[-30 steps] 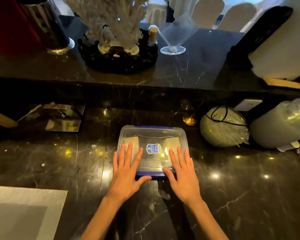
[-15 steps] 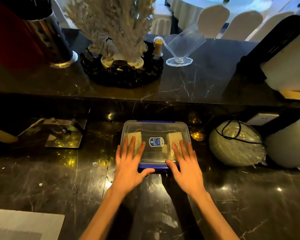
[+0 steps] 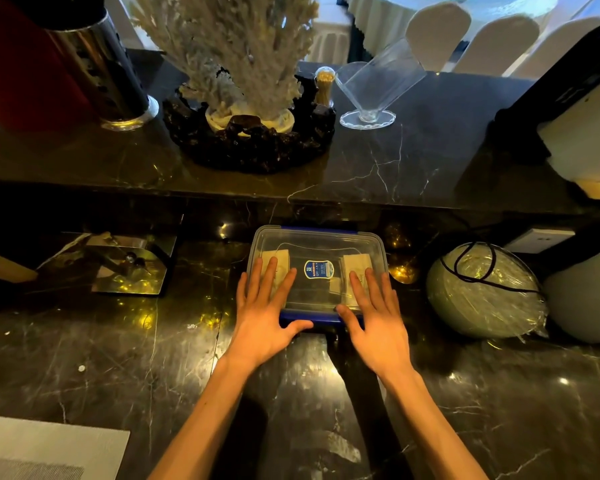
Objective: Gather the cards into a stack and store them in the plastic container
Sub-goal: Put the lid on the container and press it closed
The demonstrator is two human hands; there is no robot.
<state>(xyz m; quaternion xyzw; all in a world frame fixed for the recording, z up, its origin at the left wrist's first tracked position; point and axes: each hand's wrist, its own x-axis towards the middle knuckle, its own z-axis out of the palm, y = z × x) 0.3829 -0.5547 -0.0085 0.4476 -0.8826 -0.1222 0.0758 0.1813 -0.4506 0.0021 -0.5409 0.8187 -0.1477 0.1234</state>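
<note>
From the head camera, one clear plastic container [image 3: 317, 268] sits on the dark marble counter [image 3: 118, 358], shut under a transparent lid [image 3: 317, 245] with a blue clip strip [image 3: 309, 316] along its near edge and one blue label [image 3: 316, 269] at its centre. Two hands lie flat on that lid, palms down. The left hand [image 3: 265, 317] covers the near left part, four fingers spread wide and pointing away, its thumb lying just in front of the blue near edge. The right hand [image 3: 376, 322] covers the near right part in the same splayed way, its thumb touching the near edge. Neither hand grasps anything; both are open and flat against the lid.

Inside the container, seen through the lid, are two pale groups of cards: one card stack [image 3: 280, 259] just beyond the left fingertips, and a second card stack [image 3: 355, 263] just beyond and partly under the right fingertips. How many cards each holds cannot be told.

Left of the left hand, well apart, stands one mirrored metal holder [image 3: 118, 268]. Right of the right hand, near, lies one round object wrapped in film [image 3: 485, 292] with a black cord across it. Beyond both hands, on the raised ledge, are one coral ornament [image 3: 236, 46] and one clear napkin holder [image 3: 374, 88]
</note>
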